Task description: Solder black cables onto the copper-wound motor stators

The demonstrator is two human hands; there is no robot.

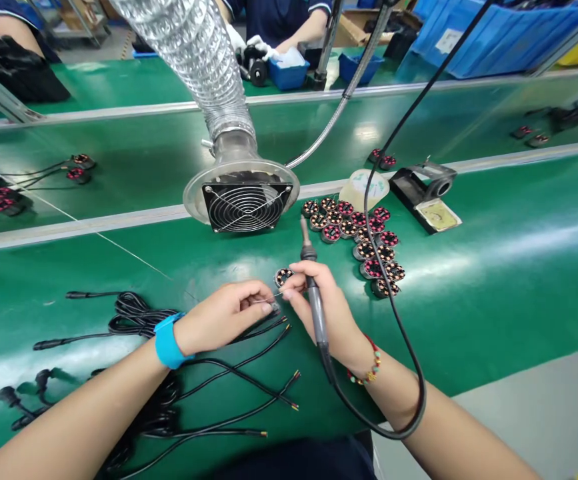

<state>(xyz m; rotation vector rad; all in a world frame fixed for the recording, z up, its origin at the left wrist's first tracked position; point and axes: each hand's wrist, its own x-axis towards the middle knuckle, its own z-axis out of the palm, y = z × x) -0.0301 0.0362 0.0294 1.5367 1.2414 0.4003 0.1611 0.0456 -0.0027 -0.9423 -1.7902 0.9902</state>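
My left hand [236, 310], with a blue wristband, is closed in a pinch. A thin silvery solder wire [277, 295] runs from its fingers to the fingertips of my right hand [331, 310]. A small greyish piece by the left thumb is too small to make out. My right hand also holds a soldering iron [317, 307] between thumb and palm, its tip pointing up and away from me. Just beyond the fingertips sits a single round motor stator [283, 277] with copper coils, partly hidden by the right fingers. Black cables [229, 370] with stripped coloured ends lie below my hands.
A fume extractor fan [249, 207] hangs ahead on a foil duct. Several stators [347, 229] stand grouped to the right, near a soldering iron stand [423, 190] with a sponge. The iron's cord loops over my right forearm. Across the partition, a gloved co-worker handles black parts.
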